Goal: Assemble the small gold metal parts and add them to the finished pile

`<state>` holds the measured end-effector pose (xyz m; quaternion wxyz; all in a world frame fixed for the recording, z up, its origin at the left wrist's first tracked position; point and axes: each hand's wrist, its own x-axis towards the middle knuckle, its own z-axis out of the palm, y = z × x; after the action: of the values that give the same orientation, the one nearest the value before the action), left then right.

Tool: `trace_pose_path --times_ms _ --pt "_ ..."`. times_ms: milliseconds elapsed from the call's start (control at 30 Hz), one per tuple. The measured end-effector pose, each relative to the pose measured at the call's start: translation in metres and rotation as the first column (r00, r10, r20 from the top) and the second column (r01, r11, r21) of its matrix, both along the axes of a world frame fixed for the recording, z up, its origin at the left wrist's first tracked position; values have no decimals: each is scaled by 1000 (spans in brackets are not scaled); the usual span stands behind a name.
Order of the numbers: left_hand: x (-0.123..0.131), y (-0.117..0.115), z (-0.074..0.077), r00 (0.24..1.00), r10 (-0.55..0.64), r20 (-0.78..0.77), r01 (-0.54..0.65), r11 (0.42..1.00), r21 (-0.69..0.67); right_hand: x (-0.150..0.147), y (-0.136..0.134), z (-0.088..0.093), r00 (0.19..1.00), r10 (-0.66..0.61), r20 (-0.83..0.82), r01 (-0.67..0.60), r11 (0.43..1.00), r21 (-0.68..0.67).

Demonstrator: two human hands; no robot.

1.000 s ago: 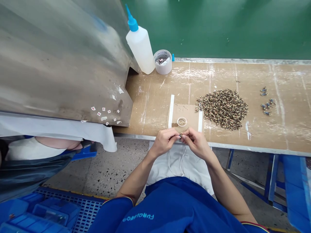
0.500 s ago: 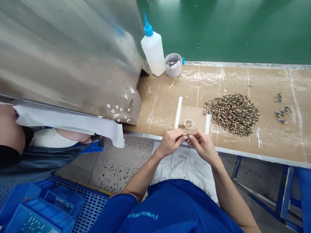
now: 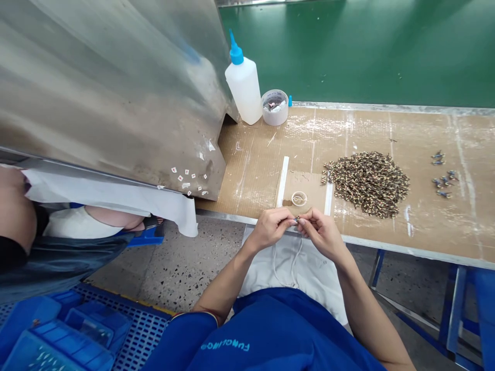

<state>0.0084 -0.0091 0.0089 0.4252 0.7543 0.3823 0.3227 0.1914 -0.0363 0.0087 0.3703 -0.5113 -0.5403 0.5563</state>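
Note:
My left hand [image 3: 274, 226] and my right hand [image 3: 317, 229] meet at the table's front edge, fingertips pinched together. Between them is a tiny part [image 3: 296, 219] with a bluish and a brassy bit showing; its exact kind is too small to make out. Just beyond my fingers sits a small round dish [image 3: 299, 198] with a pale curled strand in it, on a piece of cardboard [image 3: 311, 185]. To the right lies a heap of small brown and brass-coloured parts [image 3: 367, 183]. Several bluish pieces [image 3: 444, 180] lie apart, farther right.
A white squeeze bottle [image 3: 244, 90] with a blue nozzle stands beside a tape-roll cup [image 3: 275, 108] of scraps. A metal housing [image 3: 154, 103] borders the left; a green surface [image 3: 367, 51] lies behind. Another person's arm [image 3: 19, 211] and blue bins [image 3: 58, 345] are at left.
My hands stay pinched together at nearly the same spot; a little more blue shows on the small part. The whole view has shifted slightly.

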Motion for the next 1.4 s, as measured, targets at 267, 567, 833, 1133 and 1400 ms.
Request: trace_pose_path --times_ms 267,567,833,1133,1400 --pt "1 -1 0 999 13 -32 -13 1000 11 0 -1 1 996 23 91 -24 1000 9" --pt "4 1 -1 998 40 -54 -42 998 -43 -4 2 1 998 -34 47 34 999 7" --pt "5 3 2 998 51 21 -49 994 -99 -2 4 0 993 -85 -85 84 996 -19" --pt "0 4 2 999 4 38 0 994 -110 -1 3 1 988 -122 -92 122 992 -4" --pt "-3 6 4 987 -3 163 48 960 -276 -2 4 1 988 -139 -61 139 990 -12"
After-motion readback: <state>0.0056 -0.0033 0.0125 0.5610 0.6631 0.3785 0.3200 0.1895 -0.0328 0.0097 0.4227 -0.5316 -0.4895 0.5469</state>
